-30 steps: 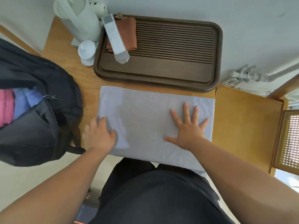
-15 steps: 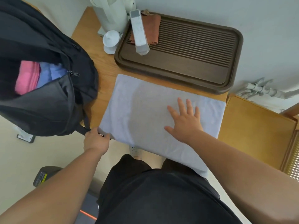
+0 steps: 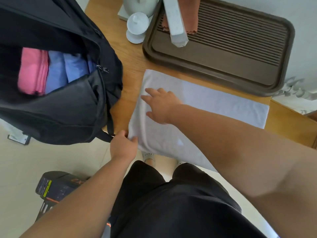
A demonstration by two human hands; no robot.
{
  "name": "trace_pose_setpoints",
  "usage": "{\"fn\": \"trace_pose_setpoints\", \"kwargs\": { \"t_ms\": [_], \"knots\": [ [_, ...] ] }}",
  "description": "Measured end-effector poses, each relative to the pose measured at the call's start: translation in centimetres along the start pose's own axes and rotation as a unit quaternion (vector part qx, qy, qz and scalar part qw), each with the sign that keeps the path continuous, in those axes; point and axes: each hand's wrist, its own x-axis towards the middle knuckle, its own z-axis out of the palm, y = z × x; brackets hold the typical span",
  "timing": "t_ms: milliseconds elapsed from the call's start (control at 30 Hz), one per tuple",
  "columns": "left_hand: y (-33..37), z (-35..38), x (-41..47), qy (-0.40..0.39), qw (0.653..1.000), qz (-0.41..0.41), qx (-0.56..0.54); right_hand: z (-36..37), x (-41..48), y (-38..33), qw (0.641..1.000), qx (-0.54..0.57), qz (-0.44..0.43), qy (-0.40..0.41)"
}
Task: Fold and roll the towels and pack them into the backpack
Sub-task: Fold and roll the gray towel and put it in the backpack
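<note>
Towel: a white towel (image 3: 205,107) is laid flat on the wooden table (image 3: 130,69), just in front of the tray. Its near edge is seen to overhang the table edge towards the person.
Left hand: the left hand (image 3: 123,145) is found at the towel's near left corner. The corner is pinched, with the thumb on top of the cloth and the fingers curled beneath.
Right hand: the right hand (image 3: 161,105) is laid palm down on the left part of the towel, with the fingers spread and roughly straight. Some blur is noted at the fingertips.
Backpack: a black backpack (image 3: 60,103) is placed at the left end of the table, near the towel but apart from it. Its main compartment is unzipped.
Backpack contents: a pink towel (image 3: 32,73) and blue towels (image 3: 65,69) are packed side by side inside.
Tray: a brown slatted tray (image 3: 286,54) is set behind the towel. A white bar-shaped object (image 3: 175,21) and a reddish cloth (image 3: 192,23) are carried on it.
Other items: a white lidded cup (image 3: 137,26) is stood just left of the tray.
</note>
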Motion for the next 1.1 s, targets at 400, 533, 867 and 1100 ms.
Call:
{"fn": "trace_pose_setpoints", "kwargs": {
  "t_ms": [400, 533, 867, 1100],
  "knots": [
    [-1.4, -2.5, 1.7, -0.093, 0.988, 0.122, 0.029, -0.8, 6.0, -1.9, 0.990, 0.044, 0.132, -0.011],
    [-1.7, -3.0, 1.9, -0.091, 0.985, 0.140, 0.040, -0.6, 7.5, -2.1, 0.984, 0.039, 0.176, 0.006],
    [-1.5, -4.3, 1.8, -0.053, 0.987, 0.148, 0.036, -3.1, 7.9, -2.2, 0.934, 0.303, 0.180, 0.057],
    [0.0, -6.5, 0.7, 0.041, 0.981, 0.182, 0.058, -6.7, 7.3, -3.4, 0.859, 0.470, 0.172, 0.106]
  ]
}}
